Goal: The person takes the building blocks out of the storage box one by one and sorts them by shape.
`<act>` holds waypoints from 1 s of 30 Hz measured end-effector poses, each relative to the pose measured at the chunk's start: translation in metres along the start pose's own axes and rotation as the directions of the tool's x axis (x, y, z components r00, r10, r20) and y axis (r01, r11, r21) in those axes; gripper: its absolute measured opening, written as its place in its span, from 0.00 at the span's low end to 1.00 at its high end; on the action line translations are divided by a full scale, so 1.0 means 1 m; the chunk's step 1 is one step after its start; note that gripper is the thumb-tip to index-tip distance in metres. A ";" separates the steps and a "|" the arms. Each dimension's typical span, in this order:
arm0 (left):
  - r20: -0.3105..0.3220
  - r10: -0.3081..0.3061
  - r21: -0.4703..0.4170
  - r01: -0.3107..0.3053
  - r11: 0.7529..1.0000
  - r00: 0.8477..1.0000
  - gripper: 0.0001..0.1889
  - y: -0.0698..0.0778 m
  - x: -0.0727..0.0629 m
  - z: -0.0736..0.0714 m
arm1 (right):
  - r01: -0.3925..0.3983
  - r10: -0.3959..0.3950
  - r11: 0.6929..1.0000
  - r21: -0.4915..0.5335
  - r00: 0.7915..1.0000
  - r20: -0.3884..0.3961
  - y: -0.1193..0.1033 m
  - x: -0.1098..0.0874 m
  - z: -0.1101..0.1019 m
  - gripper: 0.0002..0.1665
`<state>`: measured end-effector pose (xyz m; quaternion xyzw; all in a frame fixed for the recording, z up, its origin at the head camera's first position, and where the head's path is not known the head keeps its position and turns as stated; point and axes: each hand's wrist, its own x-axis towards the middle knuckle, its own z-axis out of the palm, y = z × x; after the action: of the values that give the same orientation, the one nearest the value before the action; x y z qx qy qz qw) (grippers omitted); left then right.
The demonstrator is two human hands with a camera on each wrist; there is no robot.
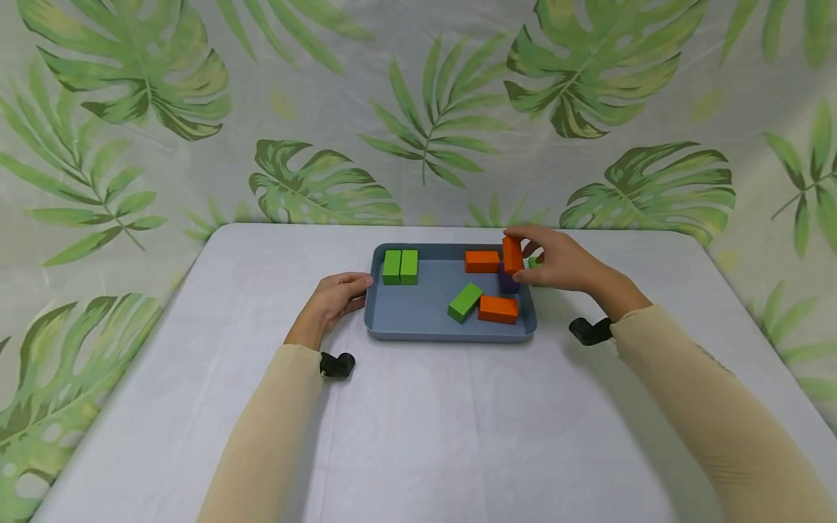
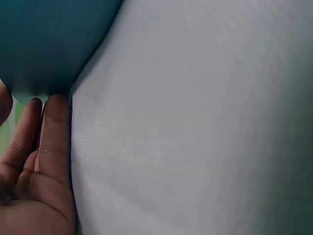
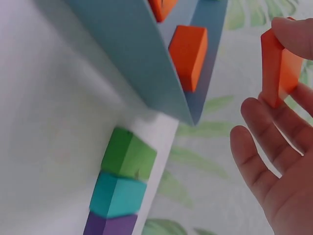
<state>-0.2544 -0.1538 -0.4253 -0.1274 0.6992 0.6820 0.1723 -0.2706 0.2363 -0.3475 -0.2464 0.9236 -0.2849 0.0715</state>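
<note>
My right hand (image 1: 556, 258) pinches an orange block (image 1: 513, 256) between thumb and fingers, held up over the right end of a blue-grey tray (image 1: 418, 335). In the right wrist view that orange block (image 3: 279, 68) is tilted on end, with the lower fingers spread below it. A purple block (image 1: 508, 282) shows just under the held one, partly covered by the hand. At the tray's left side, my left hand (image 1: 333, 296) holds the rim. The left wrist view shows its fingers (image 2: 55, 132) against the tray's outer wall, with the thumb at the picture's edge.
Two green blocks (image 1: 400, 267) stand side by side at the tray's left. Toward the right lie one orange block (image 1: 482, 261), another orange block (image 1: 498, 309) and a slanted green block (image 1: 465, 303). Outside the tray, green (image 3: 128, 154), teal (image 3: 117, 195) and purple (image 3: 110, 224) blocks form a row.
</note>
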 end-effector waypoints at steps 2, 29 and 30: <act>0.003 -0.002 0.002 0.002 1.000 1.000 0.24 0.000 0.000 0.000 | -0.015 0.015 1.000 0.003 1.000 -0.009 0.005 -0.004 -0.004 0.45; 0.010 -0.005 0.007 0.005 1.000 1.000 0.24 0.000 0.002 -0.001 | -0.257 0.255 0.966 -0.004 0.960 -0.113 0.088 -0.066 -0.040 0.44; 0.011 -0.004 0.005 0.004 1.000 1.000 0.24 0.000 0.002 -0.001 | -0.273 0.271 0.962 0.000 0.956 -0.110 0.093 -0.068 -0.040 0.44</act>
<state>-0.2559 -0.1547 -0.4261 -0.1248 0.6997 0.6806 0.1777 -0.2617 0.3565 -0.3669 -0.1016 0.9534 -0.2782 0.0578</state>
